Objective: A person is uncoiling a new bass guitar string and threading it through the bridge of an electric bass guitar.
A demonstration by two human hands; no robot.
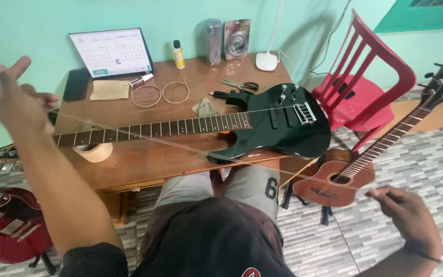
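guitar [262, 120] on table [144, 161], chair [370, 87] right

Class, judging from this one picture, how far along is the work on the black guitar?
Done: the black electric guitar lies on the table with no strings visible along its neck. In hand: a string stretched between the left hand and right hand. Left: two coiled strings lie untouched on the table.

The left hand [14, 97] was raised at nine o'clock, fingers pinched on a thin guitar string [190, 149] that ran taut across to the right hand [406, 218] at four o'clock, which pinched its other end. Beneath the string, a black electric guitar [262, 123] lay flat on the wooden table [144, 164], neck toward nine o'clock. Two coiled strings [160, 94] lay at twelve o'clock beyond the neck.
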